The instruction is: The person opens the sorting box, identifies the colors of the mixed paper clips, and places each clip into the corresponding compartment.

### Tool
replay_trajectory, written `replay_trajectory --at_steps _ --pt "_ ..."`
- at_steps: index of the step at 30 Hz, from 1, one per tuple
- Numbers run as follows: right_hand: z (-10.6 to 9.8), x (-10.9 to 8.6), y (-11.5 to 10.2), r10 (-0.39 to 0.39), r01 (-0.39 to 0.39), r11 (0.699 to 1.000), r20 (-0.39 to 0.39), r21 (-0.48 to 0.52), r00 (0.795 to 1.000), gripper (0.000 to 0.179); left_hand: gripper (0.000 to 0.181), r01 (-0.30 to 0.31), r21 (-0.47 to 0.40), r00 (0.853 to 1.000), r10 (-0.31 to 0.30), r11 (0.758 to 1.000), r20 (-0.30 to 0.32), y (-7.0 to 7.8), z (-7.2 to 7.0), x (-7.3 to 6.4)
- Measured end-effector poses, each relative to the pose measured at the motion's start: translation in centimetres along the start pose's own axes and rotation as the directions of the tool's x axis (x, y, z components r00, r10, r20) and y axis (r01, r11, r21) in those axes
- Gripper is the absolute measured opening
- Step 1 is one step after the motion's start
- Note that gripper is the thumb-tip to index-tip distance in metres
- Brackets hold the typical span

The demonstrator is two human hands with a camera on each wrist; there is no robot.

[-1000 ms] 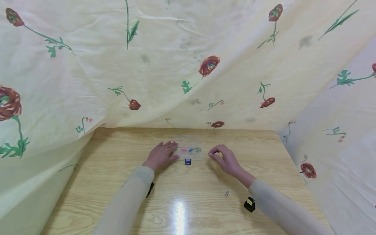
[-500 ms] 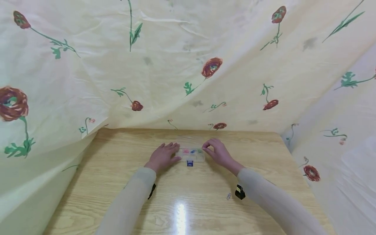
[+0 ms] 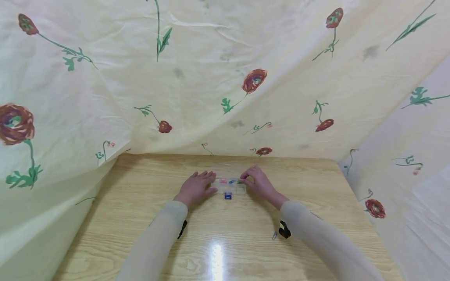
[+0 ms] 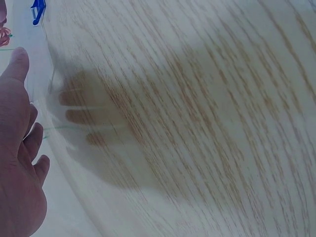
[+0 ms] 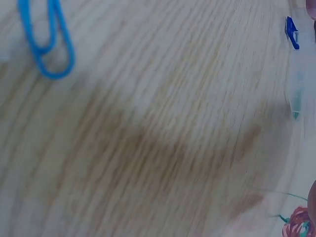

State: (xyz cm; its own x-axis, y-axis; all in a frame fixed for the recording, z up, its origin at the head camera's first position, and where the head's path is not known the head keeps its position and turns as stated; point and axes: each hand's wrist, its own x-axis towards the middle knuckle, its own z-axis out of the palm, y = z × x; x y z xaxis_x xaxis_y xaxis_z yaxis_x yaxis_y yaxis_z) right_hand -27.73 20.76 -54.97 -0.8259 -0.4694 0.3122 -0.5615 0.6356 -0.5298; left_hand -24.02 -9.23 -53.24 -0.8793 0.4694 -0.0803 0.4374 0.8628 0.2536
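A clear compartment box (image 3: pixel 228 188), its transparent lid (image 3: pixel 226 168) raised behind it, lies toward the table's far edge. Pink clips (image 3: pixel 223 181), blue clips (image 3: pixel 231 181) and green paper clips (image 3: pixel 240 182) fill its back row. My left hand (image 3: pixel 197 188) rests at the box's left end, fingers straight and spread. Over the back right compartment, my right hand (image 3: pixel 261 185) pinches thumb and index finger together at the green paper clips; the fingers partly cover that corner. A blue latch (image 3: pixel 227 196) juts from the box's front, seen also in the left wrist view.
One loose blue paper clip (image 5: pixel 54 49) lies on the wooden table (image 3: pixel 197 249), nearer the front and below my right forearm. Black wrist cameras sit under both sleeves, the right one (image 3: pixel 284 229) close to that clip. Flowered cloth (image 3: pixel 197 78) hangs behind and along the sides.
My right hand has moved left from beside the box to over its back right compartment, fingertips pinched. My left hand has stayed at the box's left end. The view has shifted slightly.
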Motion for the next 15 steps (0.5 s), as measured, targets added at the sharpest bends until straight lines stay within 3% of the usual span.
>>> replay_trajectory --at_steps 6,15 --pt "-1.2 -1.5 0.1 -0.037 0.037 0.999 -0.001 0.000 0.999 0.011 0.070 -0.007 0.024 1.000 0.007 1.000 -0.005 0.1 0.1 0.0" --pt "-3.2 -4.4 -1.1 -0.096 0.098 0.995 0.089 -0.011 0.991 0.023 0.070 0.000 0.011 1.000 0.000 1.000 0.009 0.3 -0.1 -0.1"
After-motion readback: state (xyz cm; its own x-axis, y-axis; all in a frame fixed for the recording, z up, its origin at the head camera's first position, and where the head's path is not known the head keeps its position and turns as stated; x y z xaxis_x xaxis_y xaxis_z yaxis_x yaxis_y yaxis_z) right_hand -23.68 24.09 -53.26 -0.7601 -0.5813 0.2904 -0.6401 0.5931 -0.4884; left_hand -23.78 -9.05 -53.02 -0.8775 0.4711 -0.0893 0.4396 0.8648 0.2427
